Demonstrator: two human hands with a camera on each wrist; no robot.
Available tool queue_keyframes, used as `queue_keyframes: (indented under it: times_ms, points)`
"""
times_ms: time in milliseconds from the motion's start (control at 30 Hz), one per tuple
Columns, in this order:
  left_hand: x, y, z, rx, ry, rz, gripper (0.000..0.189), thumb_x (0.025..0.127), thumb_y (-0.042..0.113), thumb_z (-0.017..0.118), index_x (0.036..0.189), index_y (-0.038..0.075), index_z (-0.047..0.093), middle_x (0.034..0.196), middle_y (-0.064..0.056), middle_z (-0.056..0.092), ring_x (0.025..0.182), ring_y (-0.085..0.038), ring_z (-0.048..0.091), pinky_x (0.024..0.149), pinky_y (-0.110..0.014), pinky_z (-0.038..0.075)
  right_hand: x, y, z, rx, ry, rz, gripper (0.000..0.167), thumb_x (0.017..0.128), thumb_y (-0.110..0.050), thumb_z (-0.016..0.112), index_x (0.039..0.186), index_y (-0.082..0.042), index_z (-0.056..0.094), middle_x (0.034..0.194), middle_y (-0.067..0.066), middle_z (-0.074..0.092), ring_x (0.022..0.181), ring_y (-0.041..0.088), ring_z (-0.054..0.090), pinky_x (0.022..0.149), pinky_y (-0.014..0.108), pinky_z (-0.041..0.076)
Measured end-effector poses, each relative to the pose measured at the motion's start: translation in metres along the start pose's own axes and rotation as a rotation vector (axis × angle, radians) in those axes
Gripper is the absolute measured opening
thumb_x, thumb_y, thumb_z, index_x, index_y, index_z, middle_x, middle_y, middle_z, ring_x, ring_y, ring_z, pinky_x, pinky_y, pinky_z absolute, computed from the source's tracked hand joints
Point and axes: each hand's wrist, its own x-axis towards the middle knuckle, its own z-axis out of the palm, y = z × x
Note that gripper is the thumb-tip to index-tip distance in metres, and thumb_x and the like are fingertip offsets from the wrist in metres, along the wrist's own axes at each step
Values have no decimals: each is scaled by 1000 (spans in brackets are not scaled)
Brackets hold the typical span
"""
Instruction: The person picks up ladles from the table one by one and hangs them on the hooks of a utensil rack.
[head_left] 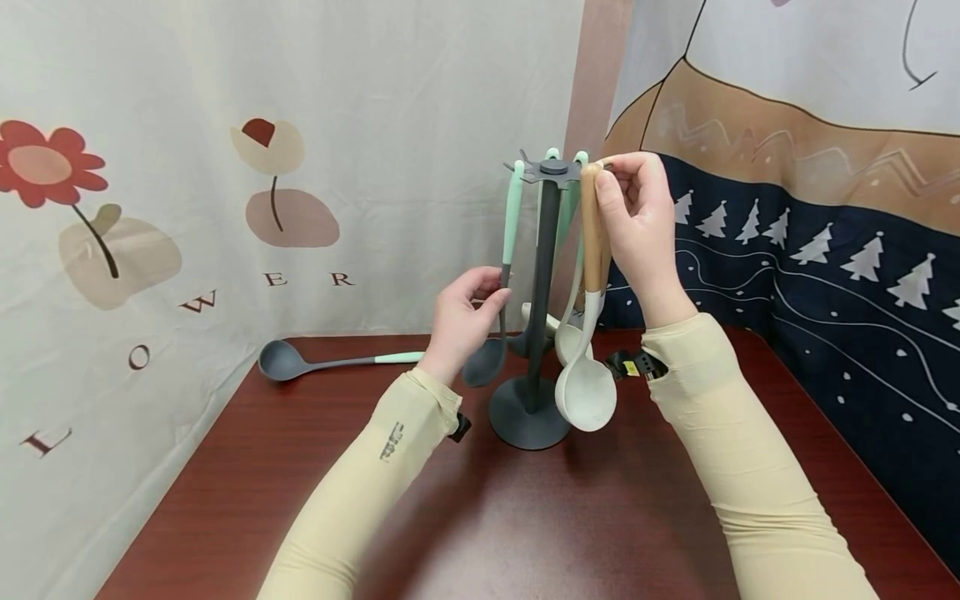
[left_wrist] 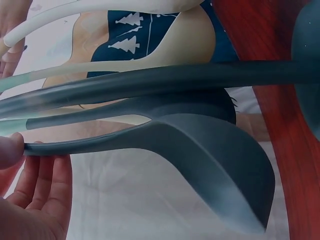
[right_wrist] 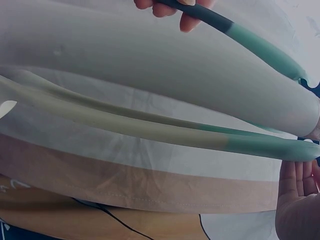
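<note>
Right hand (head_left: 637, 221) pinching the wooden grip of the cream ladle (head_left: 587, 367) at the rack (head_left: 542, 292) top; left hand (head_left: 461, 321) pinching the dark spoon (head_left: 491, 337) shaft lower down; probably light, stiff-handled, bowls slightly soft; best held near the hanging end.

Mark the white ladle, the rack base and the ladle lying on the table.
white ladle (head_left: 587, 393), head view, on its bowl.
rack base (head_left: 525, 418), head view, on the round foot.
grey ladle on the table (head_left: 281, 360), head view, on its bowl.
</note>
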Motion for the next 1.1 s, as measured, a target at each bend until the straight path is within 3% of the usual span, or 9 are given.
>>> queue_keyframes:
  times_ms: [633, 900, 1100]
  points:
    - [-1, -2, -1, -13, -52, -29, 26, 94, 15, 69, 119, 8, 68, 107, -5, 69, 95, -17, 62, 86, -35, 52, 0, 1, 0, -21, 12, 14, 24, 96, -17, 55, 112, 0, 55, 103, -7, 52, 87, 14, 52, 80, 23, 44]
    - [-3, -17, -9, -10, -57, -19, 32, 97, 20, 66, 127, 11, 65, 117, -5, 68, 105, -16, 62, 91, -35, 49, 0, 1, 0, -20, 6, 18, 24, 96, -17, 55, 113, 0, 55, 104, -7, 53, 88, 15, 53, 82, 23, 45]
    - [-6, -34, -18, 36, -110, -16, 43, 96, 26, 67, 137, 16, 58, 130, -5, 63, 120, -19, 58, 101, -39, 44, 0, 0, 0, -13, 5, 15, 24, 96, -18, 55, 113, -1, 55, 103, -7, 52, 87, 15, 52, 81, 23, 44]
